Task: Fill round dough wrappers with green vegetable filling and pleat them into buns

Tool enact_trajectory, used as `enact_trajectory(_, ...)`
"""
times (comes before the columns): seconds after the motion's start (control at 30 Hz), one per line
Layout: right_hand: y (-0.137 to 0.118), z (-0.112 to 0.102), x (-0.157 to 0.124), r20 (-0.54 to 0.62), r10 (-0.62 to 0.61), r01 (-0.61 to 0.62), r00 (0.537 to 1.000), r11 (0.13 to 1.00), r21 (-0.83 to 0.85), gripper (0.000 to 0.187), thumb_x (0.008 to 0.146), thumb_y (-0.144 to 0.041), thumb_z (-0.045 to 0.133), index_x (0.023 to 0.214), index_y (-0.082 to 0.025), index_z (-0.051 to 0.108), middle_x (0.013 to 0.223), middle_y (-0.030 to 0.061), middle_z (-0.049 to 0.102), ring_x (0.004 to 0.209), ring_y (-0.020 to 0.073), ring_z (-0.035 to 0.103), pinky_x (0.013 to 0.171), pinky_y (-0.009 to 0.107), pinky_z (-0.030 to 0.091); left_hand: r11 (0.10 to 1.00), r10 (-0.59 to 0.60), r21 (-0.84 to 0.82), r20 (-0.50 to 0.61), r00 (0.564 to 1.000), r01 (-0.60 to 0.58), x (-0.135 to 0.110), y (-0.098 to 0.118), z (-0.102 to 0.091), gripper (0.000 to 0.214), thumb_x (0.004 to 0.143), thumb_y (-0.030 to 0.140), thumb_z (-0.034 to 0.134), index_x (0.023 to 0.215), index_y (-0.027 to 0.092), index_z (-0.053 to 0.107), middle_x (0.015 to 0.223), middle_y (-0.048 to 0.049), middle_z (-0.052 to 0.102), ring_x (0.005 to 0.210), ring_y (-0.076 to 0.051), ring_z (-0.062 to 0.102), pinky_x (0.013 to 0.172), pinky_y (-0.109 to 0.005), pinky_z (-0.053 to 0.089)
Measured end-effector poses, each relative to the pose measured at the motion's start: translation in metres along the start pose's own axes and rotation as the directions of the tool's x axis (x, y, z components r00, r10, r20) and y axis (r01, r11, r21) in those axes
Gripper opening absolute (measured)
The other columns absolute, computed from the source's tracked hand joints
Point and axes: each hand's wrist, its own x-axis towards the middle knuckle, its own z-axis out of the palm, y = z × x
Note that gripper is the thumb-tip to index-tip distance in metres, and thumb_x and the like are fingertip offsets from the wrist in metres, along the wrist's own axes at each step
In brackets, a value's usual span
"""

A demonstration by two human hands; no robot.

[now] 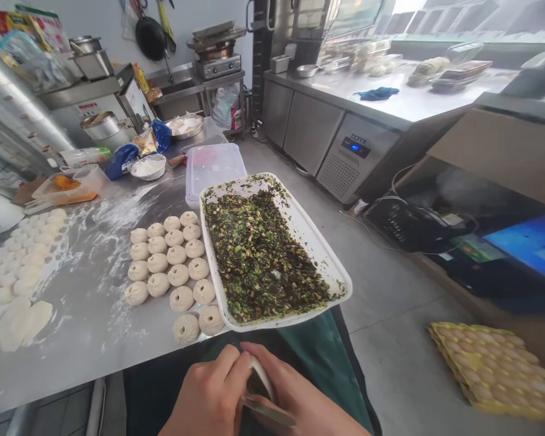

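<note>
Station status, as I observe it. Workpiece: one piece of dough [264, 376], held low in front of the person, clear of the surface [86, 345] and just short of the filling tub [320, 245]. Grip: the left hand [215, 387] and the right hand [302, 387] are both clamped on the dough, fingers meeting at its far edge. A flat metal tool [270, 412] lies across between the palms (I cannot tell which hand bears it). The inside of the dough looks dark, which suggests filling is loaded; the fingers hide most of it.

Completed: about twenty pleated buns [178, 275] stand in rows directly left of the tub, many with a small hole at the gathered top.

In process: the held piece, which I judge to be filled but not yet closed.

Remaining: thin dough rounds [22, 324] lie overlapped at the left, apparently ready for use. Behind them sits a large group of plain dough lumps [27, 257], neither flattened nor filled as far as I can see. Supply: the filling [258, 254] covers the tub floor broadly, so stock appears ample. I rate the batch as partly complete.
</note>
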Motion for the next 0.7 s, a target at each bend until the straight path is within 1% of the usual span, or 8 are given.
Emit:
enact_trajectory(0.03, 0.0, -0.002, -0.001, 0.009, 0.017, -0.018, 1.0, 0.998, 0.058, 0.043, 0.096, -0.044, 0.066, 0.132, -0.022, 0.059, 0.126, 0.0107, 0.067, 0.117, 0.0316, 0.061, 0.104, 0.042, 0.047, 0.999, -0.027, -0.03, -0.012, 1.0, 0.027, 0.0, -0.001, -0.001, 0.023, 0.099, 0.011, 0.04, 0.108, 0.02, 0.06, 0.084, -0.0036, 0.062, 0.062, -0.018, 0.067, 0.05, -0.028, 0.052)
enact_trajectory(0.1, 0.001, -0.004, -0.002, 0.015, 0.005, -0.008, 1.0, 0.982, 0.186, 0.046, 0.101, -0.049, 0.06, 0.138, -0.023, 0.057, 0.125, 0.0093, 0.068, 0.118, 0.0311, 0.061, 0.105, 0.044, 0.047, 0.995, -0.063, -0.075, -0.041, 0.997, 0.06, 0.001, -0.002, -0.002, 0.019, 0.102, 0.014, 0.042, 0.105, 0.021, 0.06, 0.085, -0.0034, 0.063, 0.066, -0.018, 0.068, 0.055, -0.027, 0.055)
enact_trajectory(0.27, 0.002, 0.001, -0.001, 0.007, -0.082, 0.075, 0.997, 0.94, 0.332, 0.038, 0.105, -0.051, 0.051, 0.133, -0.025, 0.058, 0.115, 0.0062, 0.065, 0.112, 0.0284, 0.06, 0.102, 0.042, 0.047, 0.996, -0.034, -0.08, -0.091, 0.995, 0.027, 0.001, -0.004, 0.0, 0.036, 0.104, 0.014, 0.045, 0.139, 0.016, 0.054, 0.102, -0.0079, 0.07, 0.08, -0.017, 0.074, 0.068, -0.025, 0.061)
enact_trajectory(0.33, 0.004, 0.004, -0.001, -0.002, -0.073, 0.069, 0.997, 0.939, 0.337, 0.039, 0.104, -0.053, 0.053, 0.132, -0.026, 0.057, 0.115, 0.0061, 0.064, 0.111, 0.0277, 0.059, 0.101, 0.041, 0.047, 0.994, -0.024, -0.106, -0.092, 0.995, 0.014, -0.001, -0.003, 0.001, 0.036, 0.102, 0.01, 0.043, 0.136, 0.015, 0.055, 0.102, -0.0084, 0.069, 0.082, -0.018, 0.074, 0.07, -0.026, 0.062)
enact_trajectory(0.43, 0.007, 0.008, -0.001, -0.011, -0.032, 0.033, 0.999, 0.927, 0.374, 0.039, 0.103, -0.057, 0.052, 0.125, -0.025, 0.058, 0.104, 0.0042, 0.062, 0.095, 0.0246, 0.059, 0.088, 0.038, 0.05, 0.988, -0.055, -0.144, -0.065, 0.996, 0.045, -0.003, 0.0, 0.001, 0.03, 0.1, 0.009, 0.042, 0.122, 0.019, 0.059, 0.093, -0.0058, 0.066, 0.079, -0.018, 0.073, 0.068, -0.028, 0.061)
enact_trajectory(0.5, 0.007, 0.01, 0.0, -0.012, -0.016, 0.02, 1.0, 0.918, 0.396, 0.04, 0.104, -0.059, 0.047, 0.119, -0.024, 0.059, 0.097, 0.0029, 0.06, 0.086, 0.0227, 0.056, 0.08, 0.036, 0.051, 0.99, -0.052, -0.131, -0.022, 0.998, 0.049, -0.002, 0.001, 0.0, 0.034, 0.099, 0.009, 0.042, 0.128, 0.018, 0.057, 0.093, -0.0053, 0.066, 0.073, -0.017, 0.071, 0.065, -0.028, 0.06)
enact_trajectory(0.6, 0.003, 0.011, 0.001, -0.091, -0.034, 0.06, 0.995, 0.954, 0.293, 0.038, 0.102, -0.059, 0.051, 0.11, -0.023, 0.062, 0.098, 0.0042, 0.06, 0.092, 0.0245, 0.056, 0.087, 0.038, 0.052, 0.999, 0.005, -0.048, 0.012, 1.0, -0.005, 0.001, 0.002, -0.002, 0.05, 0.095, 0.008, 0.042, 0.145, 0.013, 0.046, 0.101, -0.0083, 0.068, 0.069, -0.017, 0.07, 0.06, -0.028, 0.059)
enact_trajectory(0.7, 0.001, 0.01, 0.002, -0.086, -0.032, 0.051, 0.996, 0.972, 0.23, 0.032, 0.103, -0.054, 0.054, 0.108, -0.023, 0.062, 0.1, 0.0048, 0.062, 0.096, 0.0252, 0.057, 0.09, 0.038, 0.05, 1.0, 0.022, -0.013, -0.016, 1.0, -0.022, 0.003, 0.004, -0.002, 0.037, 0.094, 0.009, 0.042, 0.127, 0.016, 0.054, 0.094, -0.0068, 0.066, 0.068, -0.02, 0.07, 0.055, -0.031, 0.057)
